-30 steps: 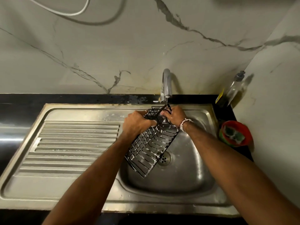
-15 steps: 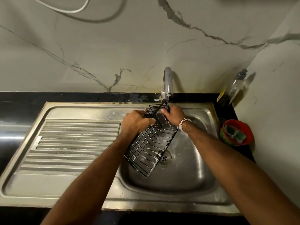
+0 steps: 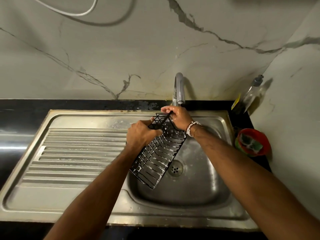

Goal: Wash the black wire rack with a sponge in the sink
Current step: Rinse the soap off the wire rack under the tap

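We see a black rack (image 3: 156, 155) flecked with white foam, a grey steel sink (image 3: 199, 193), a black counter (image 3: 86, 104), a white wall (image 3: 121, 58) veined in grey, and a red bowl (image 3: 265, 142) at the counter's right edge holding green sponges (image 3: 251, 142).

I see two bare forearms with no sleeves showing on either. My right hand (image 3: 179, 118) looks wet and shiny, and a bracelet (image 3: 191, 128) of small pale beads circles its wrist. My left hand (image 3: 141, 134) wears nothing.
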